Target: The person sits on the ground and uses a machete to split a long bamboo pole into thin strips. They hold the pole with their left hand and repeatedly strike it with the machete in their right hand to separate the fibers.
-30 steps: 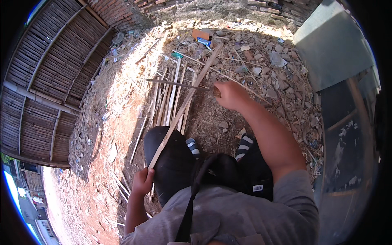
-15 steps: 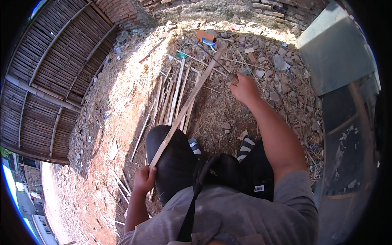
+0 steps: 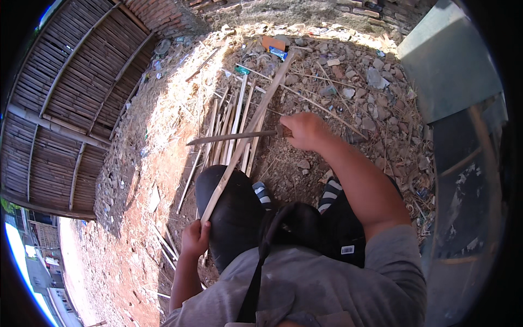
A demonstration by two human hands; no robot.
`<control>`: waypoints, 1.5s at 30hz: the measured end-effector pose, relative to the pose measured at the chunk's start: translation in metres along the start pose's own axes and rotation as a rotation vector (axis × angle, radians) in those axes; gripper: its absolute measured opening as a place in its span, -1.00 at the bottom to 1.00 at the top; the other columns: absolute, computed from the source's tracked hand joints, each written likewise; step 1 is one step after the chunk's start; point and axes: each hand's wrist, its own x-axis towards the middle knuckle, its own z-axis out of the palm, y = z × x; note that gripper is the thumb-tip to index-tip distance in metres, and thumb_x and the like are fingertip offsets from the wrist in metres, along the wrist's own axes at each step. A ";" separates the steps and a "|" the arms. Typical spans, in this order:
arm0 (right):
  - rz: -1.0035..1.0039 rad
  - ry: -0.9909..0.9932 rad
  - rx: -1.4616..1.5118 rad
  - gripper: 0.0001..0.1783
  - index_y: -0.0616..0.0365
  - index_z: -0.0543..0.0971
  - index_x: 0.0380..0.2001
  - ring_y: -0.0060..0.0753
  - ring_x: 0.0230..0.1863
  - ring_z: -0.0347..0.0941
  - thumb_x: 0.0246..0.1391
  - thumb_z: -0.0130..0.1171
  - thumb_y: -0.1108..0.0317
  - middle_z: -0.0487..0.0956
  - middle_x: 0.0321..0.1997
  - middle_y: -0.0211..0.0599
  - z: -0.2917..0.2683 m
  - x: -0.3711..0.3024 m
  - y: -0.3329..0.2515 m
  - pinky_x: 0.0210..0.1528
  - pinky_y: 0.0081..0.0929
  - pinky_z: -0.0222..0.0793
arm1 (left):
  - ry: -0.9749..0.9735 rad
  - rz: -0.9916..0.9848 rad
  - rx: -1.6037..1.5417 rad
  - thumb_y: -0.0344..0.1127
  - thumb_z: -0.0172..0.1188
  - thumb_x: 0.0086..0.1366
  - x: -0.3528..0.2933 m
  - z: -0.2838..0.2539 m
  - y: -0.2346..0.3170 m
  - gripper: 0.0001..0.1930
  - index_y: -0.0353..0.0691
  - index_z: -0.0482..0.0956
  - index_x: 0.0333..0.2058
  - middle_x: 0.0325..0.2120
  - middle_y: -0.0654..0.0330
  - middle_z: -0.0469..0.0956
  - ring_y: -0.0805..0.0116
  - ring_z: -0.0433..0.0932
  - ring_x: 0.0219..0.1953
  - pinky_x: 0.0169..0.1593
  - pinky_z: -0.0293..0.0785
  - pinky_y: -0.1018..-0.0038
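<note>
My left hand (image 3: 195, 238) grips the near end of a long, pale bamboo strip (image 3: 266, 99). The strip leans across my left knee and slants away, up and to the right. A machete (image 3: 235, 136) with a dark, worn blade is in my right hand (image 3: 306, 131), fingers wrapped round its handle. Its blade points left and crosses the strip ahead of my knee; whether the edge touches the strip, I cannot tell. Beneath them, several cut strips (image 3: 236, 122) lie in a loose bundle on the ground.
Rubble and stones (image 3: 376, 103) cover the ground ahead and right, below a brick wall (image 3: 305, 16). A slatted bamboo panel (image 3: 65, 65) stands at the left, a grey sheet panel (image 3: 447, 71) at the right. More strips (image 3: 166, 245) lie near my left hand.
My right hand has come left and slightly nearer. The machete has swung from pointing away to pointing left, across the strip. My left hand stays nearly in place.
</note>
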 end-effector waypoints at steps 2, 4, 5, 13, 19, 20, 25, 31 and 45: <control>0.220 0.094 0.121 -0.69 0.16 0.57 -0.20 0.07 -0.14 0.60 0.00 0.28 0.24 0.63 -0.27 -0.01 -0.009 -0.002 0.031 -0.09 -0.02 0.51 | 0.008 0.019 -0.011 0.02 0.10 0.41 0.004 0.001 0.002 -0.49 -0.32 0.41 -0.57 -0.64 -0.18 0.48 -0.27 0.52 -0.50 -0.42 0.35 0.00; 0.462 0.208 0.245 -0.65 0.20 0.58 -0.16 0.09 -0.14 0.59 0.01 0.29 0.23 0.64 -0.24 0.03 -0.013 -0.002 0.046 -0.09 -0.02 0.50 | -0.007 0.018 0.017 0.02 0.10 0.41 0.005 -0.003 0.003 -0.49 -0.32 0.41 -0.57 -0.65 -0.17 0.48 -0.27 0.52 -0.52 -0.43 0.35 0.00; 0.464 0.203 0.220 -0.63 0.21 0.58 -0.14 0.10 -0.14 0.59 0.02 0.29 0.23 0.64 -0.22 0.03 -0.014 -0.002 0.051 -0.10 -0.02 0.50 | -0.009 0.017 0.007 0.02 0.10 0.42 0.007 -0.003 0.002 -0.49 -0.32 0.41 -0.57 -0.65 -0.17 0.47 -0.27 0.52 -0.52 -0.43 0.35 0.01; 0.050 -0.059 0.034 -0.69 0.10 0.57 -0.19 0.07 -0.15 0.61 -0.03 0.31 0.26 0.64 -0.27 -0.05 -0.013 -0.006 -0.006 -0.11 -0.05 0.53 | 0.026 0.055 -0.025 0.01 0.07 0.43 0.005 0.000 0.000 -0.49 -0.33 0.40 -0.56 -0.65 -0.18 0.46 -0.25 0.51 -0.52 -0.43 0.34 0.03; -0.053 -0.176 -0.090 -0.73 0.06 0.57 -0.24 0.02 -0.17 0.62 -0.05 0.29 0.29 0.64 -0.31 -0.10 -0.013 -0.007 -0.035 -0.13 -0.05 0.54 | 0.000 0.007 -0.052 0.04 0.07 0.43 0.004 0.002 -0.003 -0.48 -0.33 0.40 -0.54 -0.63 -0.18 0.47 -0.28 0.51 -0.50 -0.41 0.35 0.02; -0.016 -0.138 -0.052 -0.72 0.07 0.58 -0.22 0.03 -0.17 0.62 -0.05 0.29 0.28 0.64 -0.31 -0.09 -0.013 -0.006 -0.022 -0.13 -0.04 0.54 | 0.004 -0.003 -0.033 0.04 0.07 0.43 0.002 0.002 -0.005 -0.48 -0.33 0.41 -0.54 -0.63 -0.18 0.48 -0.27 0.52 -0.49 -0.40 0.36 0.02; 0.323 0.115 0.114 -0.63 0.16 0.59 -0.12 0.10 -0.15 0.60 -0.02 0.27 0.27 0.65 -0.26 0.01 -0.011 -0.005 0.043 -0.09 -0.03 0.53 | 0.019 0.011 0.042 0.05 0.07 0.43 0.007 -0.001 0.001 -0.48 -0.32 0.42 -0.54 -0.63 -0.19 0.49 -0.28 0.53 -0.49 -0.40 0.37 -0.01; 0.338 0.132 0.133 -0.61 0.16 0.57 -0.06 0.10 -0.13 0.60 0.02 0.24 0.28 0.65 -0.21 0.01 -0.014 -0.002 0.030 -0.05 -0.03 0.53 | 0.029 0.069 0.041 0.06 0.07 0.43 0.009 -0.004 0.002 -0.47 -0.31 0.40 -0.55 -0.64 -0.19 0.49 -0.31 0.52 -0.50 -0.43 0.35 -0.03; 0.284 0.146 0.086 -0.61 0.10 0.58 -0.07 0.10 -0.14 0.60 -0.03 0.27 0.29 0.65 -0.25 -0.01 -0.001 -0.003 0.043 -0.09 -0.02 0.53 | 0.038 0.013 0.076 0.04 0.09 0.42 0.010 -0.003 0.007 -0.48 -0.33 0.41 -0.54 -0.61 -0.21 0.49 -0.30 0.54 -0.47 -0.40 0.37 -0.01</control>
